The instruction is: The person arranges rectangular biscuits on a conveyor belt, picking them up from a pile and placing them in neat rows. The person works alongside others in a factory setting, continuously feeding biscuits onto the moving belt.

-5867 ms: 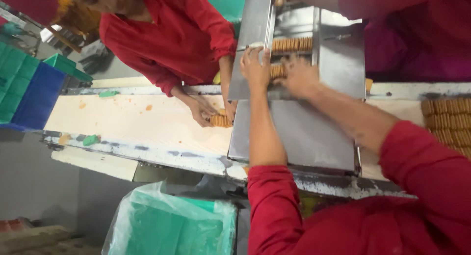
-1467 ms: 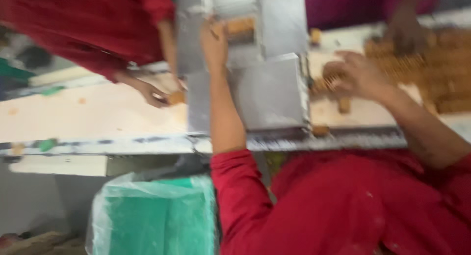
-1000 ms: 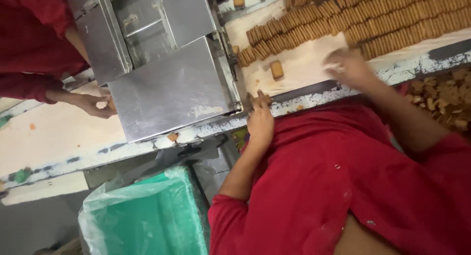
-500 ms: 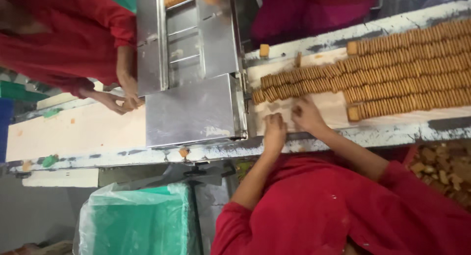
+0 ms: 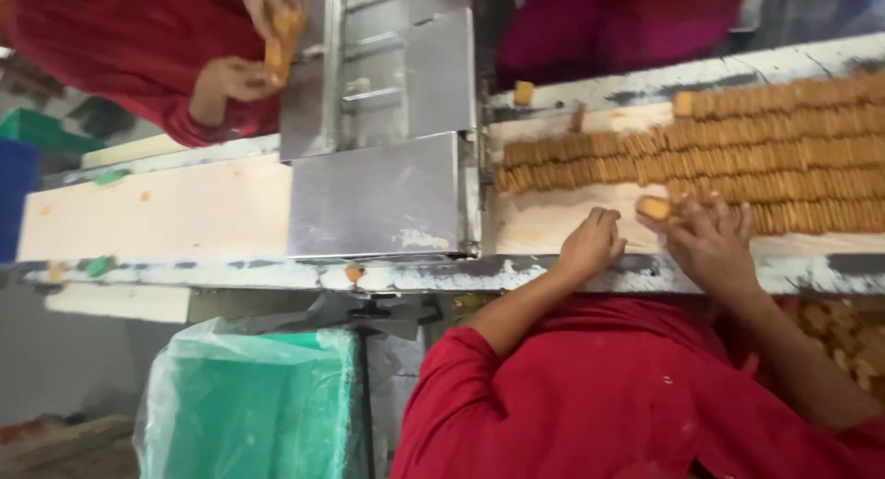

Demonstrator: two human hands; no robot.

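Rows of brown biscuits (image 5: 737,156) stand on edge on a pale conveyor belt (image 5: 544,225). My right hand (image 5: 710,248) lies on the left end of the nearest row, its fingers closed around a few biscuits, with one flat biscuit (image 5: 654,207) at my thumb. My left hand (image 5: 590,247) rests on bare belt just to the left, fingers curled and holding nothing. Both my sleeves are red.
A steel chute (image 5: 383,198) covers the belt to the left. A co-worker in red holds a biscuit stack (image 5: 281,36) at top left; another person in magenta stands across the belt. Below are a green plastic-lined bin (image 5: 249,396) and broken biscuits (image 5: 848,336).
My hands have shifted right along the belt's near edge, from the row ends by the chute to the nearest row. The co-worker has raised a stack of biscuits.
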